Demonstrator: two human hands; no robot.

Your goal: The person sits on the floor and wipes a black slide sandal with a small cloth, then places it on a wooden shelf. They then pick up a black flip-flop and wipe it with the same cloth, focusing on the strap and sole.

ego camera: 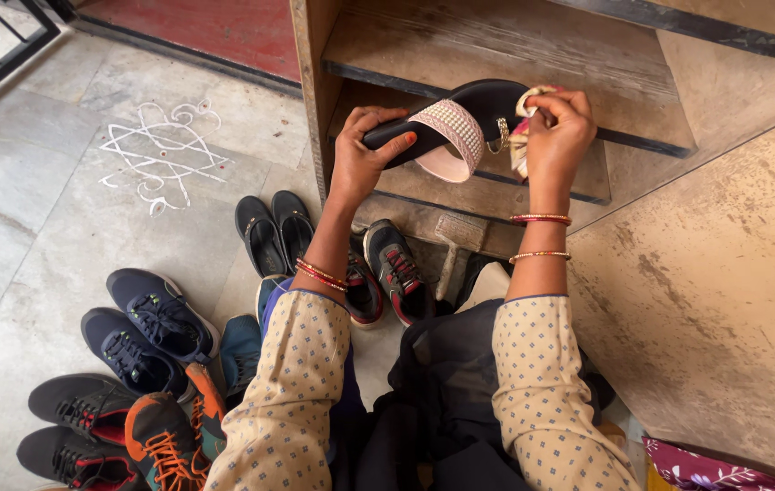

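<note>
Grey stone floor tiles [24, 209] are carrying a white chalk drawing [162, 153]; worn wooden shelves [496, 45] are standing ahead, and daylight is falling evenly.

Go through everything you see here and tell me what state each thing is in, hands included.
Left hand: gripping the sandal's heel end.
Right hand: pinching the sandal's front strap.
Sandal: held up sideways before the wooden shelf.
Black flats: paired on the floor.
Sneakers: clustered loosely on the floor.
</note>
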